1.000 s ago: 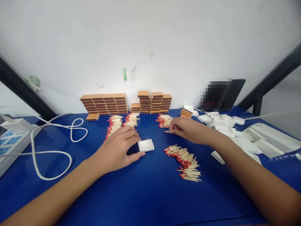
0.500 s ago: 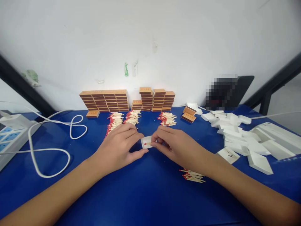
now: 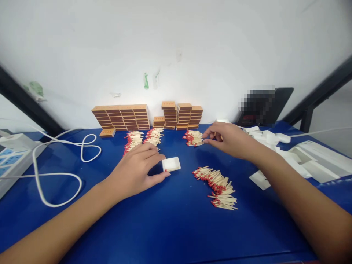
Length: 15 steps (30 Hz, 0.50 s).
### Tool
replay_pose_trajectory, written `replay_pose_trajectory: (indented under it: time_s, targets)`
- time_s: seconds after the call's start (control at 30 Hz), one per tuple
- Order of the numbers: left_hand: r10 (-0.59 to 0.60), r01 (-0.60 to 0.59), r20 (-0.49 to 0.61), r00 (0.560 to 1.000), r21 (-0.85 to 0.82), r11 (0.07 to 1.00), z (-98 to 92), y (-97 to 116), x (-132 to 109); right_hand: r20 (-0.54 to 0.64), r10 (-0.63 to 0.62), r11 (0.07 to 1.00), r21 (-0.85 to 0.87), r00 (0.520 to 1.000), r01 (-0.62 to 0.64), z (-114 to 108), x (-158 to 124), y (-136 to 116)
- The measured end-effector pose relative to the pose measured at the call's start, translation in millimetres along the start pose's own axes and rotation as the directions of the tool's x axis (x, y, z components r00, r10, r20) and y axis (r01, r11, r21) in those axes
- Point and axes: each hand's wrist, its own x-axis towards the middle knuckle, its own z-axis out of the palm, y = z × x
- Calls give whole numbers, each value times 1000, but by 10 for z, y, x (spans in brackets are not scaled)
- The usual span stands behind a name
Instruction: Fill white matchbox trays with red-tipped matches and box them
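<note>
A small white matchbox tray (image 3: 172, 162) lies on the blue table, with a red match head and a matchstick showing along its near edge. My left hand (image 3: 144, 167) steadies its left end, forefinger at the far corner and thumb at the near one. My right hand (image 3: 224, 136) hovers at the right end of a pile of red-tipped matches (image 3: 194, 138), thumb and forefinger slightly apart, with no match seen between them. Two more match piles (image 3: 154, 135) lie beyond my left hand. A curved heap of matches (image 3: 216, 183) lies to the right of the tray.
Stacked matchboxes (image 3: 121, 117) line the wall, and one loose matchbox (image 3: 107, 132) lies before them. Many white trays (image 3: 299, 161) are heaped on the right, partly behind my right arm. A black device (image 3: 264, 106) leans at the back. At left are a white cable (image 3: 35, 172) and a power strip (image 3: 19, 157).
My right hand has moved from the tray up and right to the back match pile, uncovering the curved heap. The match it held over the tray is out of its fingers. My left hand stays put.
</note>
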Motion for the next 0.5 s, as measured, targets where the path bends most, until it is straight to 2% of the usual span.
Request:
replay_pose_trajectory:
  time_s: [0.07, 0.17, 0.33, 0.5]
  targets:
    - [1, -1, 14, 1000, -5, 1000, 6, 0, -4, 85, 29, 1000, 6, 996, -29, 8, 23, 126]
    - [-7, 7, 20, 1000, -18, 1000, 10, 5, -4, 153, 24, 1000, -1, 988, -24, 64, 22, 147]
    - [-12, 12, 20, 1000, -24, 1000, 6, -2, -1, 220, 66, 998, -4, 973, -67, 121, 6, 76]
    - [-11, 11, 43, 999, -20, 1000, -1, 2, 3, 252, 80, 996, 9, 964, -85, 86, -9, 82]
